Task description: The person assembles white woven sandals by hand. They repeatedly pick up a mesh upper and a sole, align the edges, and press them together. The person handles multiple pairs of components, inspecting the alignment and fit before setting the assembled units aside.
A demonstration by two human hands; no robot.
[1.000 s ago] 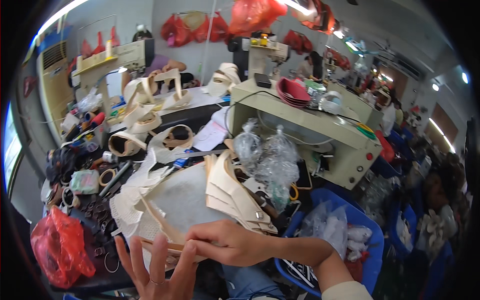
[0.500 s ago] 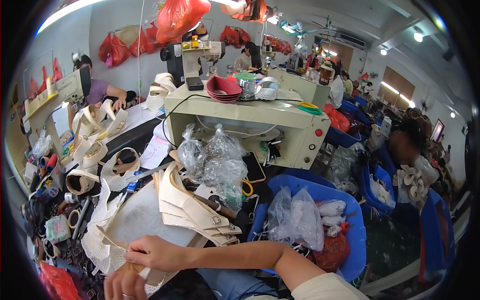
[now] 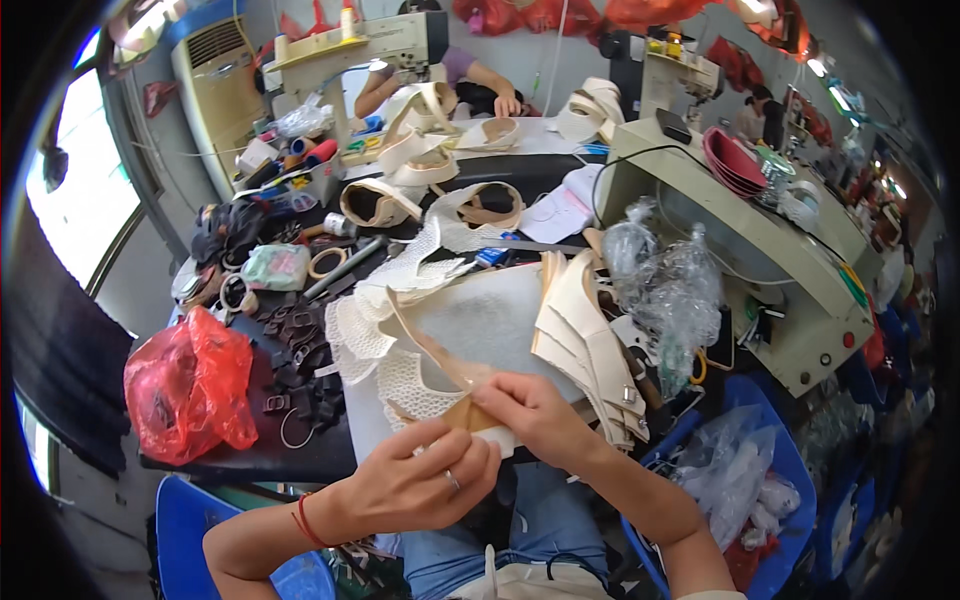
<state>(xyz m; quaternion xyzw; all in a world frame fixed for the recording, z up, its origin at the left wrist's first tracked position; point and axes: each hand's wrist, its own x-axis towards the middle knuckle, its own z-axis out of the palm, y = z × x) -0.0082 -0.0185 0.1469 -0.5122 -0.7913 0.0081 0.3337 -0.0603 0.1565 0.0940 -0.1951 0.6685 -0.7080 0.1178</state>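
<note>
Mesh piece (image 3: pixel 408 390) is lying across the near part of the grey board (image 3: pixel 480 325), its tan lining (image 3: pixel 464 413) showing between your hands. Your right hand (image 3: pixel 537 412) is clamping its edge; your left hand (image 3: pixel 418 478) is seemingly pinching the near end (the grip is partly hidden). You should be guiding the edge evenly, supporting the loose end, and smoothing without stretching the mesh.

A shiny red plastic bag (image 3: pixel 190 385) sits on the flat black table (image 3: pixel 305 455), left of a flat grey board (image 3: pixel 470 325). Curvy cream mesh pieces (image 3: pixel 358 335) lie on the board's left, flat cream strips (image 3: pixel 588 350) on its right. Crumpled clear plastic bags (image 3: pixel 680 310) lie right of the strips.
</note>
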